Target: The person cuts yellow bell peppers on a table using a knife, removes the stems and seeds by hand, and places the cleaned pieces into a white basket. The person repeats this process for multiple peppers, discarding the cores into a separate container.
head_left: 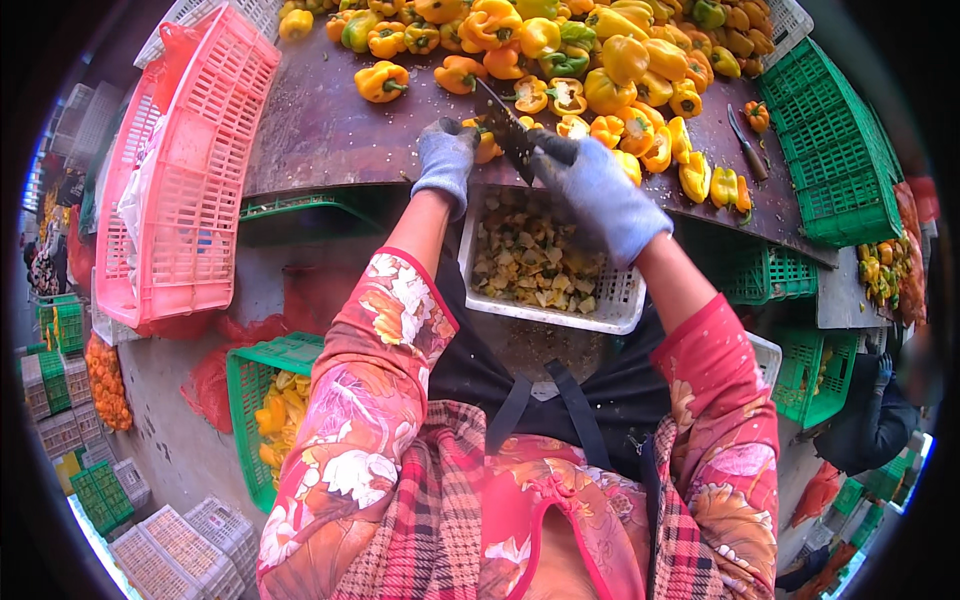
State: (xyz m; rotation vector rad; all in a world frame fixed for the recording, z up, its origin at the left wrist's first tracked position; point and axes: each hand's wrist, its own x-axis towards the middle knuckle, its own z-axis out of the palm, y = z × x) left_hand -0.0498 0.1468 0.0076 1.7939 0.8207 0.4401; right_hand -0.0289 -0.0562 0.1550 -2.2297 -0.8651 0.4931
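My right hand [595,190], in a grey-blue glove, grips a dark-bladed knife [505,125] angled over the table's front edge. My left hand [445,165], gloved alike, has curled fingers around or against a yellow-orange pepper [486,147] just left of the blade, partly hidden by it. Halved peppers [566,97] and cut pieces [694,176] lie right of and behind the knife on the dark table [320,150], with whole peppers [494,22] heaped at the back. Below my hands, a white crate [625,300] holds cut scraps [530,260].
Pink crates [180,190] stand left, green crates [830,140] right. A second knife [748,150] lies on the table. A green crate of yellow peppers [240,420] sits by my left arm. Stacked crates [190,550] fill the lower left. A person in dark clothing [865,420] is at the right.
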